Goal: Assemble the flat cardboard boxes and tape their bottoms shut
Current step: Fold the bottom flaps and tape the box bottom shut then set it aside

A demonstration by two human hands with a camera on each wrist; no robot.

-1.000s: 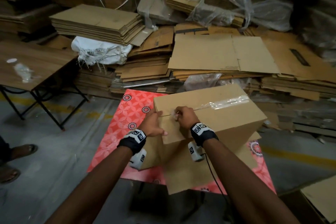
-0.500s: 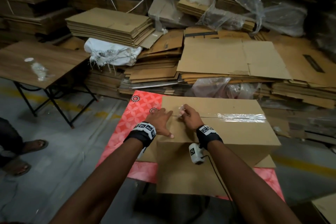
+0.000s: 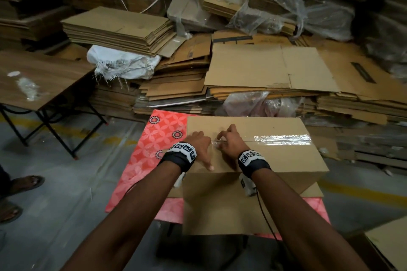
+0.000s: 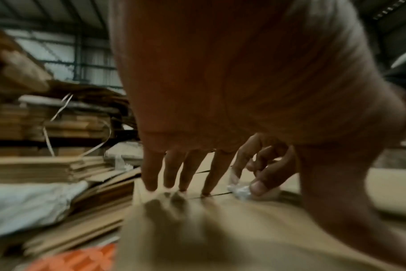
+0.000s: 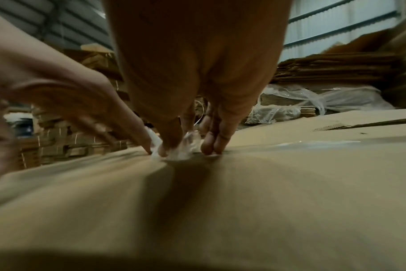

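Observation:
An assembled cardboard box [image 3: 275,160] stands bottom up on a red patterned table [image 3: 154,138]. Clear tape [image 3: 282,139] runs along its centre seam from the right edge toward the middle. My left hand [image 3: 199,145] presses flat on the box's left part, fingers straight [image 4: 186,176]. Just right of it, my right hand [image 3: 229,141] pinches the crumpled loose end of the tape [image 5: 176,146] against the seam, thumb and fingers curled round it [image 4: 255,183]. The seam left of the hands shows bare cardboard.
Stacks of flat cardboard [image 3: 271,68] and plastic wrap [image 3: 259,103] pile up behind the table. A wooden side table [image 3: 44,77] stands at the left. Another person's sandalled feet [image 3: 22,185] are at the far left. A box corner [image 3: 389,242] sits at lower right.
The box has turned to lie square to me and nearer. Both hands stayed together at the tape's loose end on the seam.

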